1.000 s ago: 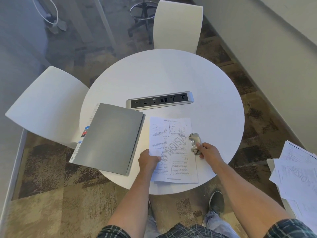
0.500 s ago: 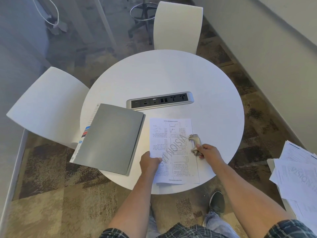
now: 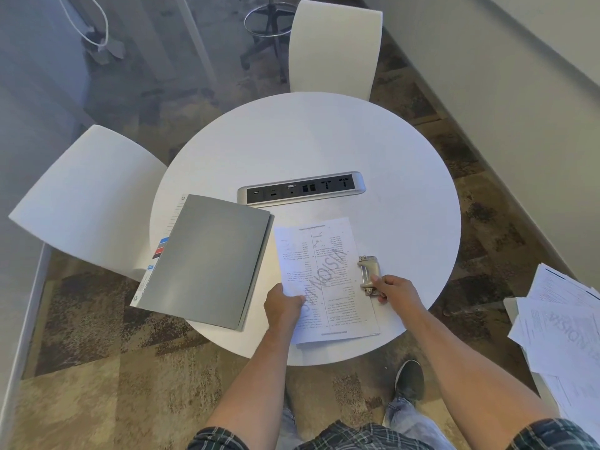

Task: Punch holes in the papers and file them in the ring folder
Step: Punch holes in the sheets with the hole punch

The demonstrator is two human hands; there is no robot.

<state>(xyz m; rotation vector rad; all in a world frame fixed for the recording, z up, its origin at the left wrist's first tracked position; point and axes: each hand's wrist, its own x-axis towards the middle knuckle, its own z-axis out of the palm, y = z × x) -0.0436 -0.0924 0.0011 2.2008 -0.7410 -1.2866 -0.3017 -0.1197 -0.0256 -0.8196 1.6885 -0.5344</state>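
Your desk (image 3: 324, 141) is plain white, same as both chairs (image 3: 334, 47). The ring folder (image 3: 207, 261) is flat grey with blue and red tabs poking out. Paper (image 3: 324, 277) is white with black print and a grey diagonal watermark. The punch (image 3: 368, 272) is dull metallic beige. Carpet (image 3: 97, 368) is blotchy brown and tan, and your sleeves (image 3: 552, 433) are dark plaid.

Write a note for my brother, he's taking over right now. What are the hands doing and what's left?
Left hand pinches the paper's left edge. Right hand grips the hole punch at the paper's right edge. Both lie on the round table. The gray folder sits shut to the left.
Done: paper lined up with the punch; holes can't be seen.
Left: press the punch, open the folder, file the sheet, then do the pile of papers on the right.
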